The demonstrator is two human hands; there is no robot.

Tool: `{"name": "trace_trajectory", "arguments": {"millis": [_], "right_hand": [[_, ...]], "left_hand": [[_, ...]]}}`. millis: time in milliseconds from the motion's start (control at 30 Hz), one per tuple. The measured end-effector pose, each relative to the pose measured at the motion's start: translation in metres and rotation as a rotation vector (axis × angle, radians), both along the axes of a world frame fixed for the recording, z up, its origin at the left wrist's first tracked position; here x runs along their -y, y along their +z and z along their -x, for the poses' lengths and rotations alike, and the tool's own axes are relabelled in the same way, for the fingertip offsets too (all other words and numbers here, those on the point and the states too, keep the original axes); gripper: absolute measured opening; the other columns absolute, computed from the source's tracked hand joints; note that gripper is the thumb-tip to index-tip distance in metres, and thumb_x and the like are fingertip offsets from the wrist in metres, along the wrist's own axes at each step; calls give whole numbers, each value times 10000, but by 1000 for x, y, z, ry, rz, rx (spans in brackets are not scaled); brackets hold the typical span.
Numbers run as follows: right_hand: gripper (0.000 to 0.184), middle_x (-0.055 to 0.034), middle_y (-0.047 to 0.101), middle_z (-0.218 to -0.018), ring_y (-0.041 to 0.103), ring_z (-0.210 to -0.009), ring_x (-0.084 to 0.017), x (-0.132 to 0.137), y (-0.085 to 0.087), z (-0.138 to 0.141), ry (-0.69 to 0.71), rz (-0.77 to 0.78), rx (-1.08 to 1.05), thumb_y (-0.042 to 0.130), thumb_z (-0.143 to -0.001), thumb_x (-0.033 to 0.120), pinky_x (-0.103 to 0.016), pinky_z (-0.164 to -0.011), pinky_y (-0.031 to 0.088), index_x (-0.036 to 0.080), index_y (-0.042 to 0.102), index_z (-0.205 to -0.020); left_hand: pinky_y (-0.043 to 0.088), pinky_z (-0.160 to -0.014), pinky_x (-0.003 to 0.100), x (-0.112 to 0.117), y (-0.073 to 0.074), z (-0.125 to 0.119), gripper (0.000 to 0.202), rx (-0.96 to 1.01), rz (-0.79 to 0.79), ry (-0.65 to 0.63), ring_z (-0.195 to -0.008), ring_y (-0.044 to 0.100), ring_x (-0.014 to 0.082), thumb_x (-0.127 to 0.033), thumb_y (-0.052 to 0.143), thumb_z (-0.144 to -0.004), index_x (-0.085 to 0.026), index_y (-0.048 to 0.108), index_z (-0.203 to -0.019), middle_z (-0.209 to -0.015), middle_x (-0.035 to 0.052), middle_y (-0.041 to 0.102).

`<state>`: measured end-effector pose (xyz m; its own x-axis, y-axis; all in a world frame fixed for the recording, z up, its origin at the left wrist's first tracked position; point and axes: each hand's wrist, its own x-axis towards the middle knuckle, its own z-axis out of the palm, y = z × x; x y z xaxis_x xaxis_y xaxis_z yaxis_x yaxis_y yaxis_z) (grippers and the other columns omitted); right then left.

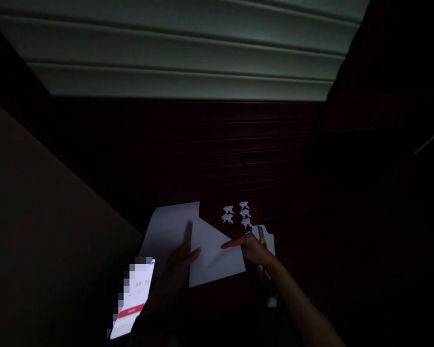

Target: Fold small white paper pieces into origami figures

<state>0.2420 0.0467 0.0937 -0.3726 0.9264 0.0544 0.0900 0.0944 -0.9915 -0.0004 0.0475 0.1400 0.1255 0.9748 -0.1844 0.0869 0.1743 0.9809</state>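
The scene is very dark. A white sheet of paper [213, 253], folded over at an angle, lies on a dark table. My left hand [181, 265] rests flat on the sheet's left edge, fingers stretched out. My right hand [249, 246] lies on its right side, index finger pointing left along a crease; its other fingers are curled and nothing shows in them. A second white sheet [168, 226] lies underneath to the left. Several small folded white paper figures [238, 214] sit just beyond the sheet.
A yellow utility knife [263, 241] lies on a small paper piece right of my right hand. A lit phone [135, 301] showing a timer stands at the lower left. A pale board [39, 241] fills the left side. White slats [184, 48] run across the back.
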Motion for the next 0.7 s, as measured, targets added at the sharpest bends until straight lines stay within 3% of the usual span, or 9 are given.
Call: {"name": "trace_trajectory", "arguments": {"millis": [133, 367, 500, 700], "right_hand": [[319, -81, 699, -969, 659, -884, -252, -5, 2, -2, -44, 34, -21, 686, -684, 317, -362, -798, 524, 158, 704, -960], [315, -66, 695, -983, 646, -918, -247, -1, 10, 2, -43, 59, -7, 683, -671, 292, -381, -834, 504, 183, 703, -966], [320, -65, 697, -969, 652, -900, -244, -1, 11, 13, 2, 99, -51, 670, -672, 279, -398, -836, 505, 184, 699, -976], [346, -65, 697, -975, 647, -914, -243, -12, 10, 15, -13, 65, -62, 683, -669, 279, -383, -840, 495, 184, 688, -1001]], "left_hand": [[512, -730, 374, -4, 0, -2, 478, 81, 81, -72, -898, 641, 299, -451, 677, -648, -156, 650, -1022, -954, 110, 702], [514, -727, 380, -15, -25, 6, 437, 279, 303, -137, -897, 643, 307, -368, 711, -652, -165, 631, -1031, -1027, 111, 682], [511, -722, 367, -20, -30, 16, 419, 285, 303, -92, -872, 653, 293, -356, 708, -660, -175, 635, -1030, -985, 93, 697], [510, -716, 353, -24, -23, 13, 431, 276, 266, -83, -858, 656, 288, -342, 726, -632, -185, 649, -1026, -975, 79, 701]]}}
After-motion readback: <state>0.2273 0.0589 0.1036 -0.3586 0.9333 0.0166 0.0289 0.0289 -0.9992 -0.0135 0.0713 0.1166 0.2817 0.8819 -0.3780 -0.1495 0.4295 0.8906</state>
